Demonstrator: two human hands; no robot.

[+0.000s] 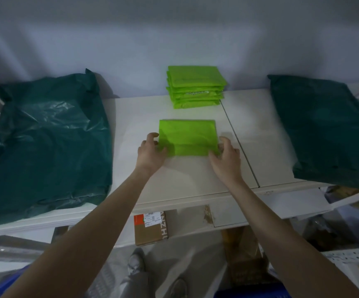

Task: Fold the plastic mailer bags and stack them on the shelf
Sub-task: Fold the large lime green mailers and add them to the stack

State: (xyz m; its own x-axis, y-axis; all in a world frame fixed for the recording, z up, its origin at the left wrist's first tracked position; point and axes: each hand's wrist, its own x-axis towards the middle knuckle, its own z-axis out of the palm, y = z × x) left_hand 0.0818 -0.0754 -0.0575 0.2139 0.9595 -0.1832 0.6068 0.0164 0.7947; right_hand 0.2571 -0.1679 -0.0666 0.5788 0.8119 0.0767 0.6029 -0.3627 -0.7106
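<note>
- Two hands frame one folded bright-green mailer bag [188,137] that lies flat on the white shelf [195,175]: the left hand [150,150] is at the bag's near left corner, the right hand [226,154] at its near right corner.
- Left fingers [152,136] curl round the left edge with the thumb on the near corner, so this hand appears to pinch the bag; the right fingers [224,140] curl at the right edge and the thumb lies against the near corner (whether they truly grip or only touch, I cannot tell).
- Beyond the fingertips, well apart from the held bag, stands a stack of folded green bags [195,87] against the wall; my judgement is that the step in hand is to carry this bag onto that stack.
- To do it well, both sides should rise together and level, since thin plastic tends to spring open if one side is let loose.
- Thumbs should stay on the folded flap nearest the wrists (it looks like the loosest layer).
- Edges are best lined up with the stack's top bag before the fingers let go, and a flat press afterwards would push air out and keep the pile from sliding.
- Outside the left fingers lies a large dark-green bag [45,143]; outside the right fingers, a second dark-green bag [324,130]. Neither needs touching now.
</note>
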